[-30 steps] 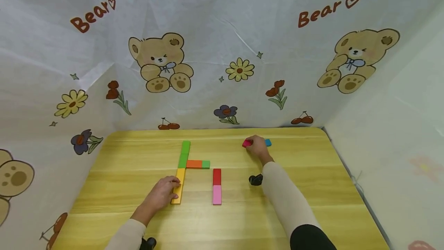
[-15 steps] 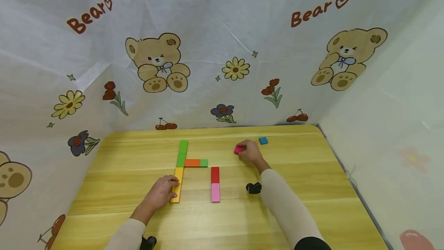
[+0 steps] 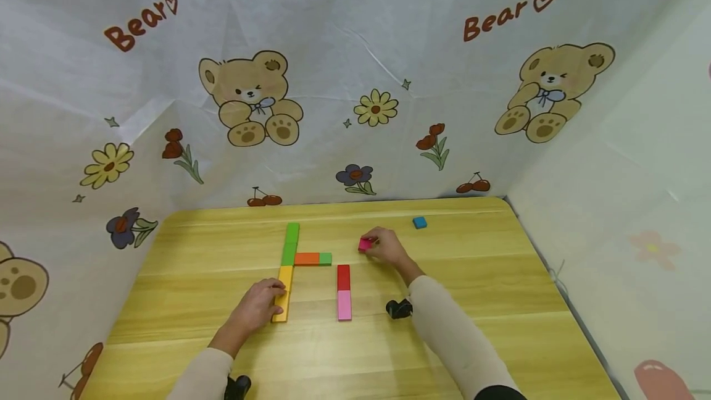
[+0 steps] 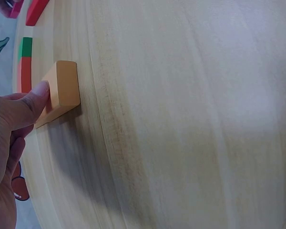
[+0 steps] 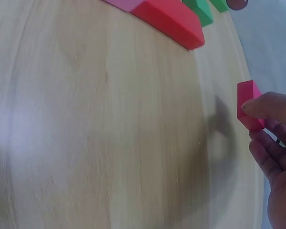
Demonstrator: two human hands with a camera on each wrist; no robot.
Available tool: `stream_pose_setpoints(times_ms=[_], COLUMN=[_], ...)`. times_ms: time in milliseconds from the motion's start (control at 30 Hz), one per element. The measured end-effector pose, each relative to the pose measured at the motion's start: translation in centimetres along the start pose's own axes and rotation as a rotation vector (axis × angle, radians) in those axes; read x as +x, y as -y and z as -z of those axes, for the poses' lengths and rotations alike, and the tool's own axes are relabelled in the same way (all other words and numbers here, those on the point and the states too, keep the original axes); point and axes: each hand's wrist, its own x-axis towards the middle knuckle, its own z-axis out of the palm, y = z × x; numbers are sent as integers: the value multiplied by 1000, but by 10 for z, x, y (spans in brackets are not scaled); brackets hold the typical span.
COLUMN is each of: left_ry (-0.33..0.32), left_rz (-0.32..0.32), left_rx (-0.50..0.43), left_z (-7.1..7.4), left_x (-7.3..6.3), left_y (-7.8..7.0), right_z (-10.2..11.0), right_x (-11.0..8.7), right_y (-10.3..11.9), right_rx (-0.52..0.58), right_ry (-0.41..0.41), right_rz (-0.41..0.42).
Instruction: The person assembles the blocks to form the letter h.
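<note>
My right hand [image 3: 390, 248] pinches a small magenta block [image 3: 363, 244] between thumb and fingers, beyond the red block. A shadow lies on the table below it in the right wrist view. My left hand [image 3: 252, 308] holds the sides of a yellow block [image 3: 281, 310], its thumb [image 4: 41, 89] against one face in the left wrist view. A second yellow block [image 3: 286, 275] and two green blocks [image 3: 291, 242] continue that column. An orange block [image 3: 307, 258] with a small green block [image 3: 325, 258] juts rightward from it. A red block [image 3: 344, 277] meets a pink block [image 3: 344, 305] end to end.
A small blue block [image 3: 419, 222] lies near the back edge of the wooden table [image 3: 472, 344], right of my right hand. Behind the table hangs a white cloth [image 3: 328, 36] printed with bears and flowers.
The magenta block has moved left and slightly nearer in my right hand, away from the blue block. My left hand stays at the yellow blocks. The head view has shifted slightly.
</note>
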Motion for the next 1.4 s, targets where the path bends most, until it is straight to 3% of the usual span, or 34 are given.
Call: stream_pose_setpoints(times_ms=[633, 1100, 1400], left_ry=[-15, -8, -17], left_rz=[-1, -2, -14], left_rx=[-2, 0, 15], left_z=[-3, -1, -4], left_x=[2, 0, 1], left_y=[3, 3, 5], right_z=[-23, -36, -40], right_x=[11, 16, 19], right_y=[32, 36, 35], right_rx=[-30, -66, -47], right_ry=[211, 240, 252], right_rz=[77, 51, -23])
